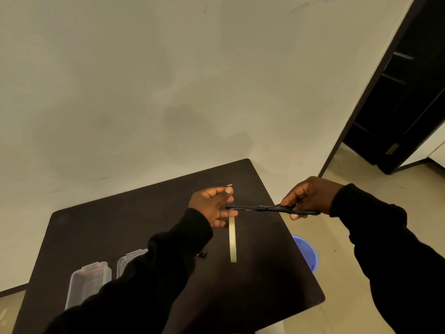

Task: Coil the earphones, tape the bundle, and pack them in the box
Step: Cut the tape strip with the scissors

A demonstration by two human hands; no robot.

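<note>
Left hand (213, 206) raised over the table (265, 273), thumb and fingers pinching the upper end of a tape strip (232, 239); the strip hangs straight down below the hand, pale against the dark top. Right hand (307, 197) to the right, well apart from the left, fingers curled through the handles of black scissors (269, 209). Blades point left, nearly level, tips at the strip just beside the left fingers; blade gap cannot be told. Earphones (202, 254): only a small dark piece shows on the table beside the left sleeve. Two clear plastic boxes (89, 280) lie at the near left, one partly hidden by the sleeve. Blue bucket (307, 251) on the floor past the right edge.
</note>
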